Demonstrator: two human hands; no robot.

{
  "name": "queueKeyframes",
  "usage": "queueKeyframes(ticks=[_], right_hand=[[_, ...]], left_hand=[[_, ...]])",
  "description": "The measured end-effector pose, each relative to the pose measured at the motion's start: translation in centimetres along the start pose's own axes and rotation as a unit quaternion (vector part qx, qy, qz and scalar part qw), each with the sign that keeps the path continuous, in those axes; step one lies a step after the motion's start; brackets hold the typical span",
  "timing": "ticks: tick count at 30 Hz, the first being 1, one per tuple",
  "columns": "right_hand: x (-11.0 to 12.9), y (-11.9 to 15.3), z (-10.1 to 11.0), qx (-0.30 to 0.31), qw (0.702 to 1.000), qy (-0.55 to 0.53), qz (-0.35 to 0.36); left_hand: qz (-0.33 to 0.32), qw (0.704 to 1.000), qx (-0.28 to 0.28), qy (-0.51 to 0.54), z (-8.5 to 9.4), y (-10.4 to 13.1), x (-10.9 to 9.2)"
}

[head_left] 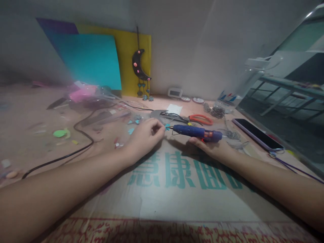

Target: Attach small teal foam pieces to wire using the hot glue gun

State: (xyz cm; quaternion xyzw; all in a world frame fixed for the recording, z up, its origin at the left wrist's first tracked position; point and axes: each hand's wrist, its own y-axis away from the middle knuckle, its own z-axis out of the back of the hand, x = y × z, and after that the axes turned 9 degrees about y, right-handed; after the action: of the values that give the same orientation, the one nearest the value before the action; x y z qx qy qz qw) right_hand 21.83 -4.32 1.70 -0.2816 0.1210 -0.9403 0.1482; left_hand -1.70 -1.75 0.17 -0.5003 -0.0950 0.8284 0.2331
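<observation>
My right hand (210,145) is wrapped round a blue hot glue gun (188,131), which lies nearly level with its metal nozzle pointing left. A red light glows on its body. My left hand (149,135) is closed in a pinch on a small teal piece (167,127), right at the nozzle's tip; whether the tip touches it I cannot tell. Just behind my left hand lie several small teal pieces (131,131). Beyond the glue gun are pliers with orange handles (201,118).
A dark crescent moon ornament (135,65) hangs before yellow and turquoise sheets (93,60). A black cord (84,135) winds across the left side. On the right are a phone (257,134) and a clear plastic bottle (240,84). Printed cardboard (177,206) covers the table.
</observation>
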Motion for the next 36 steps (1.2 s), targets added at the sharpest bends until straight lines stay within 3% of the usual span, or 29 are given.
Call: queueKeyframes(ticks=[36], right_hand=[[-0.11, 0.02, -0.31, -0.013, 1.000, -0.003, -0.011]], left_hand=[[0.011, 1.000, 0.009, 0.000, 0.27, -0.04, 0.00]])
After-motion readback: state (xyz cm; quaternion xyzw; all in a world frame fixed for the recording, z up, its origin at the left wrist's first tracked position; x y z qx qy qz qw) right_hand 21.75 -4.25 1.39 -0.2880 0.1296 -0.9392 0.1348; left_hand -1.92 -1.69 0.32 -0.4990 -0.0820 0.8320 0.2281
